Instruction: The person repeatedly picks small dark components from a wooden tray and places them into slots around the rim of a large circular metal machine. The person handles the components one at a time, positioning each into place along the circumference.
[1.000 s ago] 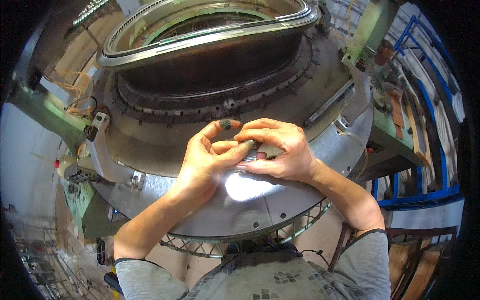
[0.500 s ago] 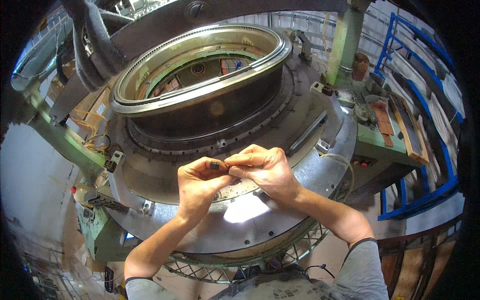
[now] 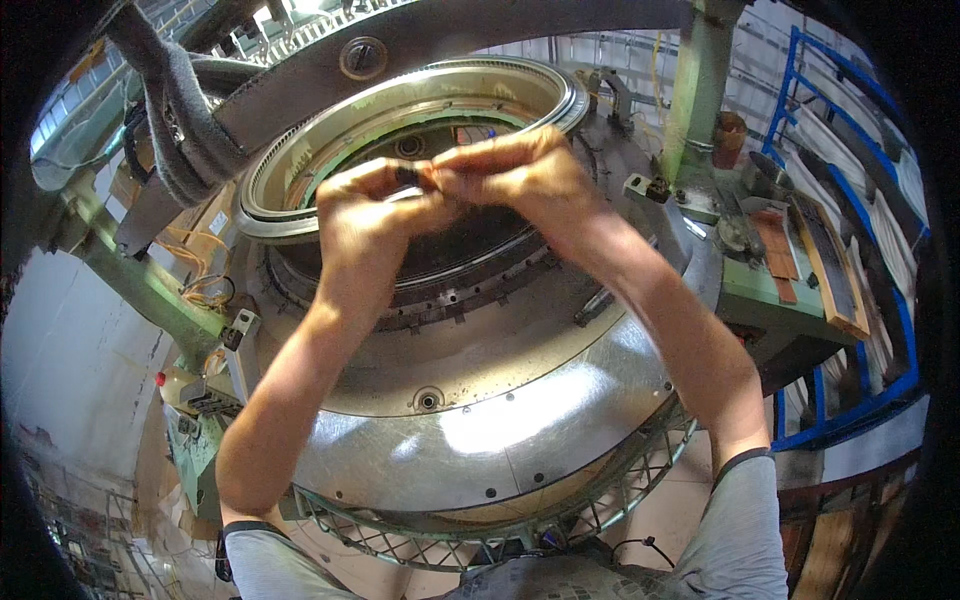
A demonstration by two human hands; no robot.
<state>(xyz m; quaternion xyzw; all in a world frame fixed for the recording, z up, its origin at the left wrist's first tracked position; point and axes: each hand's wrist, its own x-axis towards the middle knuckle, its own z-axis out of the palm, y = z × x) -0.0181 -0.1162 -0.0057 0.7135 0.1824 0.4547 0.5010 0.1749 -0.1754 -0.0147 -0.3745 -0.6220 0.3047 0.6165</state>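
Observation:
My left hand (image 3: 366,215) and my right hand (image 3: 535,185) are raised together, fingertips meeting, in front of the near wall of a big round machine. A small dark block-like piece (image 3: 407,177) shows between the left thumb and fingers; its exact kind is too small to tell. The right fingers are pinched against the left fingertips, and whatever lies between them is hidden. Behind my hands is the machine's raised metal ring (image 3: 272,226), tilted in view, with a fine toothed rim. Below them spreads a wide, shiny round metal plate (image 3: 390,440).
A dark beam (image 3: 300,85) crosses above the ring, with grey padded hoses (image 3: 190,120) at its left. Green posts (image 3: 692,100) stand either side. Toward the right are a green ledge with a wooden-framed strip (image 3: 828,265) and a blue rack (image 3: 790,90) holding pale cloth.
Both hands have risen and moved farther forward, from over the metal plate to in front of the ring. The fingertips stay together, and the dark piece is still in the left hand.

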